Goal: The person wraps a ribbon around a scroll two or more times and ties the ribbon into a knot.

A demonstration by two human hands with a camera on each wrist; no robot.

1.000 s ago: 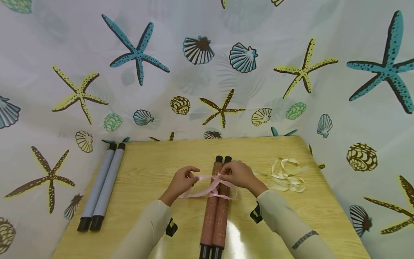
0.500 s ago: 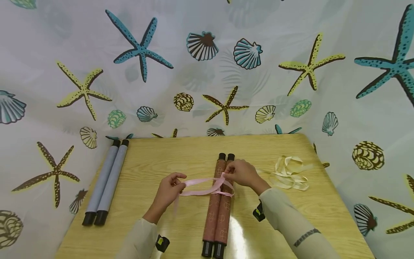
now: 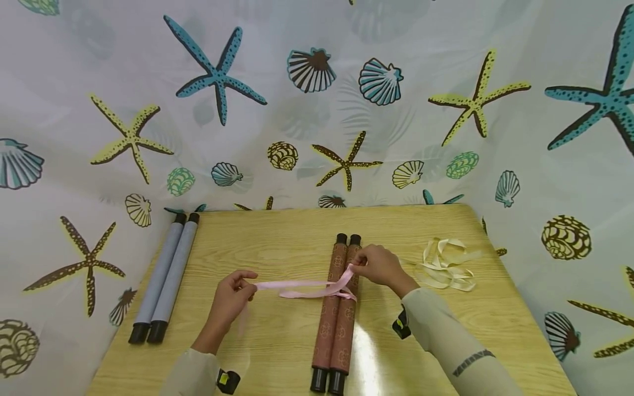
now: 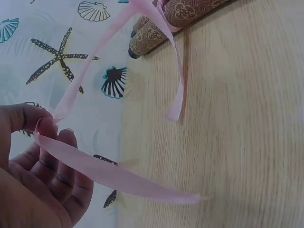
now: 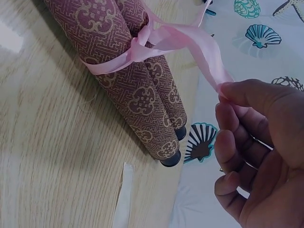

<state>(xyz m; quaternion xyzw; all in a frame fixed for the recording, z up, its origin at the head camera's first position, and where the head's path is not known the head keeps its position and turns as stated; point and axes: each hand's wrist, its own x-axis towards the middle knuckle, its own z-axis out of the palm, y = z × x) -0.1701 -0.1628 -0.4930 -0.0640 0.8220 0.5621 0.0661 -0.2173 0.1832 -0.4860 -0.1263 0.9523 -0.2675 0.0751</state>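
A pair of reddish-brown patterned scrolls (image 3: 324, 335) with black end knobs lies side by side mid-table. Around both of them runs a pink ribbon (image 5: 111, 65), crossed or knotted on top. My left hand (image 3: 231, 297), left of the scrolls, pinches one length of the ribbon between thumb and finger; its tail hangs past the fingers in the left wrist view. With thumb and fingertip, my right hand (image 3: 380, 266) pinches a raised loop of ribbon just above the right scroll. Another ribbon end lies out to the left, held by neither hand.
Two grey-blue scrolls (image 3: 170, 275) lie together along the table's left edge. On the right is a loose heap of cream ribbon (image 3: 446, 267). A curtain (image 3: 297, 110) printed with starfish and shells rises behind the wooden table (image 3: 267, 236).
My left hand has moved left, away from the scrolls, drawing its ribbon length out straighter. My right hand has shifted slightly right, still pinching the ribbon. The view has tilted a little.
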